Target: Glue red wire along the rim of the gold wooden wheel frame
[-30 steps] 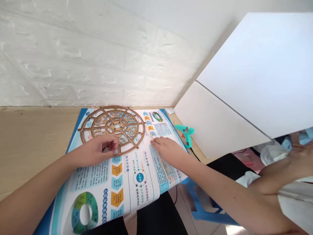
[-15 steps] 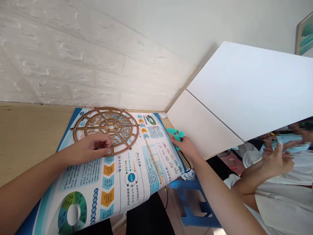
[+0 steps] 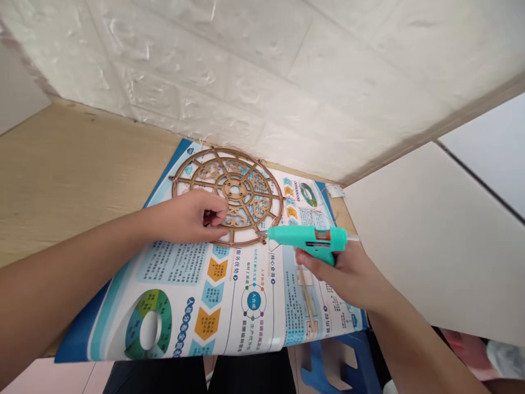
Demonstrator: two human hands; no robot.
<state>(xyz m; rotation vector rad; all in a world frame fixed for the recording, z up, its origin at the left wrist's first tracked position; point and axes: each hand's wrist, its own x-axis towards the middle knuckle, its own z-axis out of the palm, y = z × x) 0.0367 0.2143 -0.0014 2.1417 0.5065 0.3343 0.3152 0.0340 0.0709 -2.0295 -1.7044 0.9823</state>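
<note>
Turquoise glue gun [image 3: 305, 236] is grasped in the right hand [image 3: 346, 273], nozzle at the rim of the brown openwork wheel [image 3: 241, 191] on the printed sheet [image 3: 180, 273], while the left hand [image 3: 194, 216] overlaps the wheel, fingers curled, grip indeterminable.

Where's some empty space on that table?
The biggest bare patch is the wooden tabletop, between the wall, the poster and the left forearm. The poster's middle, in front of the openwork wheel, has room too. It's crowded around that wheel: the left hand is there, and the right hand holds the glue gun near the rim, with a stick nearby.
</note>
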